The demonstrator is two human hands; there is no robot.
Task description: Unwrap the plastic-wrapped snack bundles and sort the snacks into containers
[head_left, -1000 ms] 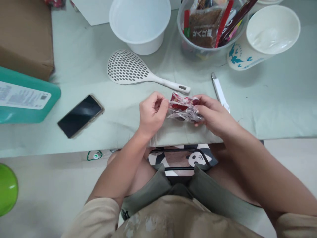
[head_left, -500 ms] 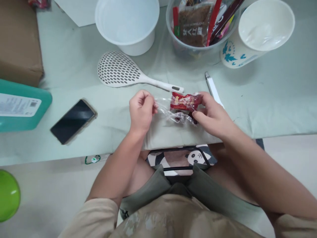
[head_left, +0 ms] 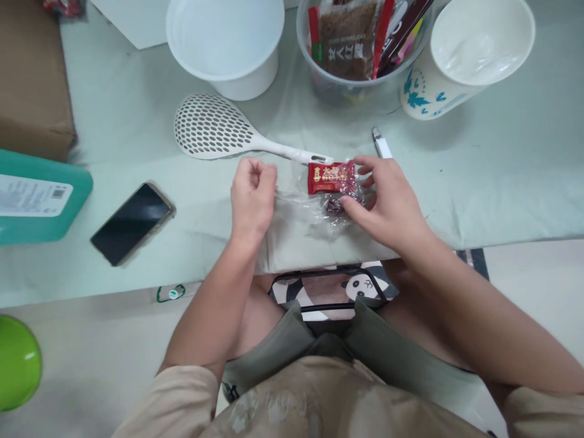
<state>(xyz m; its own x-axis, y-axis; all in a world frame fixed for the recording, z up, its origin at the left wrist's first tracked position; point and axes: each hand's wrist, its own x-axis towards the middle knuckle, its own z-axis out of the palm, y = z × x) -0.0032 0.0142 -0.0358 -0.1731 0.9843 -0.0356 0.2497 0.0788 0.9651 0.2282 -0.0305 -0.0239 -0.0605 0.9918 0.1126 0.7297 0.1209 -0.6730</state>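
Note:
A clear plastic bag [head_left: 336, 224] with small wrapped pieces in it lies near the table's front edge. One is a red packet [head_left: 325, 177] with gold lettering; a darker piece [head_left: 334, 203] sits just below it. My left hand [head_left: 253, 198] is closed in a pinch on the bag's stretched left end. My right hand [head_left: 387, 198] curls round the bag's right side, thumb below and fingers above, touching the plastic. Just behind the bag lies the handle end of a white slotted skimmer [head_left: 219, 128]. Partly behind my right hand is a white-handled tool [head_left: 381, 145].
Along the back stand a white tub [head_left: 246, 79], a clear bowl [head_left: 328, 73] of packets and a paper cup [head_left: 422, 91] with plastic in it. Leftward are a phone [head_left: 133, 224], a green container [head_left: 77, 182] and a cardboard box [head_left: 34, 85]. A green round object [head_left: 18, 365] is below.
The red packet has turned its lettered face up, and the bag sits lower and flatter. My right hand's fingers have spread a little. The whole view has shifted slightly.

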